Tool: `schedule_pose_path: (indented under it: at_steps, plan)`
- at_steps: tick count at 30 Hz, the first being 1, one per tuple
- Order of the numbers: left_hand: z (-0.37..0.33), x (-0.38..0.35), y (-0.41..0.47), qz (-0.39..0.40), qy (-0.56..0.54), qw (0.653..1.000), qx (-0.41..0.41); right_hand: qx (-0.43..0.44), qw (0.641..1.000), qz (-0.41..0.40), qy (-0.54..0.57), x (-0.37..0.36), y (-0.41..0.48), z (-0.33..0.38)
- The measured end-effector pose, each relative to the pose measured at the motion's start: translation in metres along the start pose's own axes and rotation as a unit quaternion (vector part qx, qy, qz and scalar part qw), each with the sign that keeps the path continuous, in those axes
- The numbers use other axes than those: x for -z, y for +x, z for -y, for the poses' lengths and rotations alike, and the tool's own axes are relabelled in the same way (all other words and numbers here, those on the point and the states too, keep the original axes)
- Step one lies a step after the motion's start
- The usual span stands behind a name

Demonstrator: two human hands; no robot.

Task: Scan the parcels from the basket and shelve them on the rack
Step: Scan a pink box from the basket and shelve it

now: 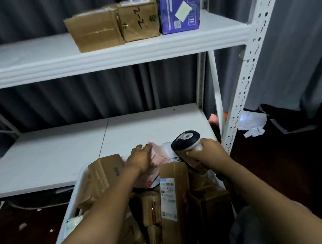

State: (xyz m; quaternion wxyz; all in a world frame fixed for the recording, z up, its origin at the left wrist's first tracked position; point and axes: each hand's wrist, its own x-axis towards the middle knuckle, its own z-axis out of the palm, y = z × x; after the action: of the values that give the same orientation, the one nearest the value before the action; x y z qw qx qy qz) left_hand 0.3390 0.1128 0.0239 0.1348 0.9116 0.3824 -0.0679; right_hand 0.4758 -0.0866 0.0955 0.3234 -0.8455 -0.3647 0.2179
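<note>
Dim, bluish light, deep shadow toward the floor, soft blur throughout, wide-angle bending at the edges

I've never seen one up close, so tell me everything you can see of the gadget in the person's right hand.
The scanner is a handheld barcode reader, plastic by its look: black head with a pale oval patch on top, white neck below. The right hand grips its handle, mostly hiding it. It is held tilted above the far end of the basket, near the pink parcel. No cord shows.
</note>
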Motion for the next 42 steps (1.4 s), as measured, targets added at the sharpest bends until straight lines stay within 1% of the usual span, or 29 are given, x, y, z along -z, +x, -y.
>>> schedule_pose_path:
  at_steps: [3, 6, 11, 14, 15, 17, 19, 22, 25, 27, 30, 32, 33, 34, 36, 38, 40, 42]
  plan:
    - [-0.001, -0.004, 0.026, 0.035, 0.001, 0.999, 0.003, 0.006, 1.000, 0.011, -0.009, -0.007, 0.007, -0.015]
    - [0.002, -0.014, 0.042, 0.061, -0.003, 0.998, 0.006, 0.008, 1.000, 0.006, 0.005, -0.013, 0.010, -0.027]
    - [0.008, -0.019, 0.031, 0.005, -0.042, 0.999, 0.008, -0.005, 0.999, 0.010, 0.051, -0.012, 0.006, -0.033]
    - [0.010, -0.014, 0.009, -0.073, -0.109, 0.991, 0.034, -0.018, 0.996, -0.002, 0.090, -0.006, 0.000, -0.027]
    - [0.009, -0.012, 0.000, -0.110, -0.150, 0.981, 0.050, -0.025, 0.994, -0.005, 0.110, -0.005, -0.002, -0.024]
    - [0.003, -0.006, -0.020, -0.179, -0.238, 0.951, 0.084, -0.035, 0.989, -0.009, 0.144, -0.006, -0.007, -0.017]
    - [-0.005, 0.001, -0.038, -0.236, -0.309, 0.914, 0.118, -0.042, 0.983, -0.007, 0.177, -0.008, -0.010, -0.010]
    - [-0.019, 0.016, -0.065, -0.306, -0.403, 0.851, 0.143, -0.039, 0.976, 0.003, 0.213, -0.011, -0.018, 0.001]
    - [-0.026, 0.029, -0.084, -0.336, -0.460, 0.804, 0.169, -0.032, 0.965, 0.009, 0.259, -0.015, -0.026, 0.008]
    - [-0.026, 0.035, -0.092, -0.347, -0.499, 0.776, 0.168, -0.039, 0.956, 0.001, 0.291, -0.019, -0.033, 0.010]
    - [-0.027, 0.040, -0.103, -0.335, -0.564, 0.736, 0.168, -0.044, 0.945, -0.023, 0.322, -0.024, -0.043, 0.011]
    - [-0.027, 0.039, -0.110, -0.323, -0.593, 0.717, 0.175, -0.044, 0.940, -0.047, 0.335, -0.025, -0.049, 0.013]
    - [-0.027, 0.037, -0.112, -0.316, -0.597, 0.716, 0.178, -0.048, 0.935, -0.052, 0.347, -0.025, -0.052, 0.015]
    - [-0.026, 0.038, -0.117, -0.307, -0.593, 0.724, 0.175, -0.047, 0.928, -0.050, 0.365, -0.025, -0.055, 0.018]
    - [-0.023, 0.040, -0.126, -0.282, -0.562, 0.764, 0.146, -0.039, 0.917, -0.043, 0.395, -0.022, -0.061, 0.024]
    - [-0.019, 0.043, -0.133, -0.268, -0.521, 0.805, 0.092, -0.031, 0.912, -0.050, 0.406, -0.018, -0.064, 0.030]
    - [-0.010, 0.044, -0.139, -0.255, -0.518, 0.815, 0.048, -0.026, 0.906, -0.073, 0.417, -0.011, -0.067, 0.034]
    - [0.001, 0.045, -0.143, -0.237, -0.523, 0.818, 0.026, -0.020, 0.902, -0.107, 0.418, -0.005, -0.068, 0.036]
